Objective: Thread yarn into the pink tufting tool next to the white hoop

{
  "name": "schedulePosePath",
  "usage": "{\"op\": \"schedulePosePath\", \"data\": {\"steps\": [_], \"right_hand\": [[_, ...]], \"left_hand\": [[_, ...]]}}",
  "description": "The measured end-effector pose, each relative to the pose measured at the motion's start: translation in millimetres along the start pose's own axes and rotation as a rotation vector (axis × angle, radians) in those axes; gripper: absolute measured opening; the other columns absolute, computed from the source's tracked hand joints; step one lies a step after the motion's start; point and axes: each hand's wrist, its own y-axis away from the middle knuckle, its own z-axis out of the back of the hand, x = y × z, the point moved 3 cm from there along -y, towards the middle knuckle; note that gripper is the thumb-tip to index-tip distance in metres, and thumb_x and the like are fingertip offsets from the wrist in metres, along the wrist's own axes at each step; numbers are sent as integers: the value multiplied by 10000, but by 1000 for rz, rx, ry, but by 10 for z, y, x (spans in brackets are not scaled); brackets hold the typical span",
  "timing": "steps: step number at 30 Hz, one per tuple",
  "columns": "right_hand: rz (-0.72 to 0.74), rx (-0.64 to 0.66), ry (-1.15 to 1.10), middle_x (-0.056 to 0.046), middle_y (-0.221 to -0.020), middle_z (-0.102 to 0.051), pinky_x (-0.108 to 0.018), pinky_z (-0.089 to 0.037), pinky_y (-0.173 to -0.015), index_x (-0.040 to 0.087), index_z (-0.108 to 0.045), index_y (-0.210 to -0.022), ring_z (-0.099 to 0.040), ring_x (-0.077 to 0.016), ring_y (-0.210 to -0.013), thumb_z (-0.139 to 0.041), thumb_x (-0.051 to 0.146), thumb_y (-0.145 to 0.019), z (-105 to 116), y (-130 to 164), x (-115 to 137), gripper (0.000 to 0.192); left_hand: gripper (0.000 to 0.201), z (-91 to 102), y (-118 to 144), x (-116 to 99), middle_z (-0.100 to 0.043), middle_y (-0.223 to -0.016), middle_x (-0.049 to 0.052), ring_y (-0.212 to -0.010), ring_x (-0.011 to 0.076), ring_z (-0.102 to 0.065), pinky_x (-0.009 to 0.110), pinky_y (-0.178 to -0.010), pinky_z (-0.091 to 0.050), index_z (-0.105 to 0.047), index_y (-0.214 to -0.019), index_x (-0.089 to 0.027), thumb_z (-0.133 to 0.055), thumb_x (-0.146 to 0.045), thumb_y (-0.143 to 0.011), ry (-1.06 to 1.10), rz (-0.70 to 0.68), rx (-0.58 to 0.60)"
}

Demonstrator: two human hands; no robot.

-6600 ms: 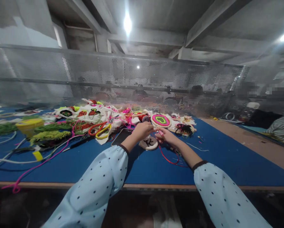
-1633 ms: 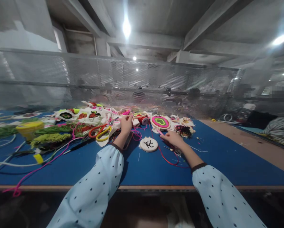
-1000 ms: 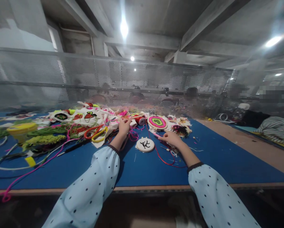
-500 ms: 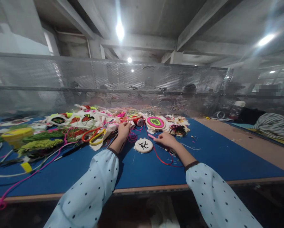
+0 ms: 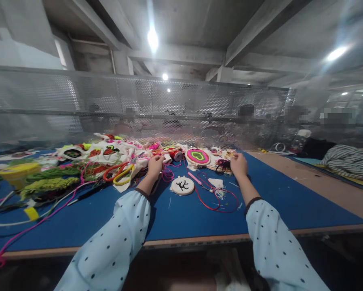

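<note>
My left hand [image 5: 155, 165] rests at the near edge of the fabric pile, fingers closed; what is in them, if anything, I cannot make out. My right hand [image 5: 239, 163] is pinched beside a bundle of black yarn [image 5: 223, 166] at the pile's right end, its fingertips too small to read. Between my hands lies a small round embroidery hoop [image 5: 182, 185] with a black branch-like pattern on white cloth. Just right of it a pink pen-like tool [image 5: 194, 178] lies on the blue mat, near a looped red thread [image 5: 210, 208]. A hoop with pink and green rings [image 5: 197, 157] sits behind.
Green yarn [image 5: 49, 188] and a yellow tub [image 5: 19, 171] stand at the left, with orange and yellow scissor-like handles [image 5: 121, 173] nearer the middle. A spool [image 5: 178, 156] lies behind my left hand. Striped cloth [image 5: 351, 161] is at the far right; a perforated screen [image 5: 181, 109] closes the back.
My right hand has let go of the pink tool, which now lies on the mat, and has moved right and away from me to the black yarn. My left hand has barely shifted.
</note>
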Motion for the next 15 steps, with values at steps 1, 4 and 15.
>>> {"op": "schedulePosePath", "data": {"steps": [1,4,15], "right_hand": [[-45,4,76,-172,-1082,-579,-345,-392,-811,106,-530,-1108,-521,-259,-1007,-376,206,-810,0,-59,-123,349],[-54,121,311,-209,-1168,-528,-410,-378,-871,75,-509,-1171,-472,-315,-1097,-395,220,-814,-56,-200,-455,402],[295,350,634,-103,-1160,-588,-323,-345,-954,183,-657,-1015,-448,-237,-1179,-451,87,-728,-141,-542,-1003,366]], "left_hand": [[119,9,-4,5,-425,-323,-47,-299,112,-394,200,-348,-284,-497,-592,-177,-515,-257,-679,4,12,-6],[116,23,-14,16,-417,-318,-51,-296,104,-386,195,-348,-288,-499,-582,-174,-518,-248,-670,5,14,-19],[125,11,-81,98,-426,-328,-49,-297,102,-403,196,-350,-299,-499,-560,-170,-519,-239,-661,-40,-17,1]]}}
